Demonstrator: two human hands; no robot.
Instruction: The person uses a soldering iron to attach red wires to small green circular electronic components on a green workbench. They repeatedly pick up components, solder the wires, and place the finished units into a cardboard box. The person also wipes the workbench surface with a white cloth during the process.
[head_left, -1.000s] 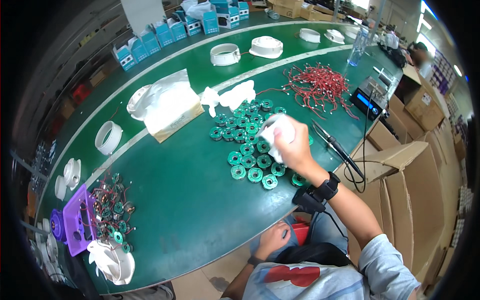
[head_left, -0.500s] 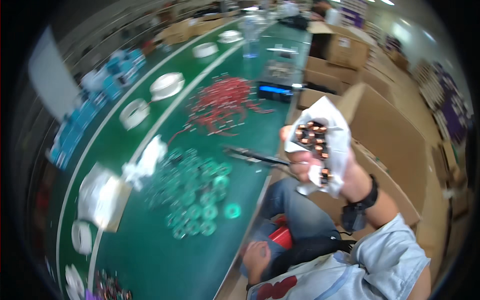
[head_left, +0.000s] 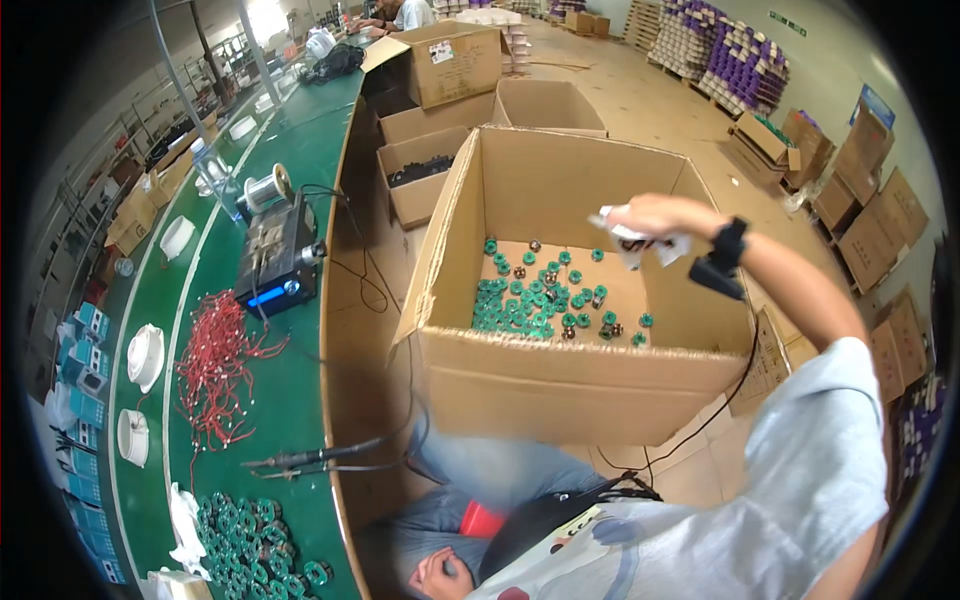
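My right hand, with a black strap on its wrist, reaches over the large open cardboard box. It grips a crumpled white sheet, paper or thin plastic, bunched under the fingers; dark patches show there, but I cannot tell whether parts are inside. Many small green ring-shaped coils, some with copper and dark sides showing, lie scattered on the box's bottom. Low on my lap, my left hand rests with its fingers curled in, nothing visible in them.
The green bench holds a heap of green rings, red wires, a soldering iron, its station and a solder spool. A black cable hangs over the box's right side. Another person sits far back.
My view has turned right, toward the box. My right hand has gone from beside the bench to over the box; the copper-wound coils seen in the sheet before no longer show clearly.
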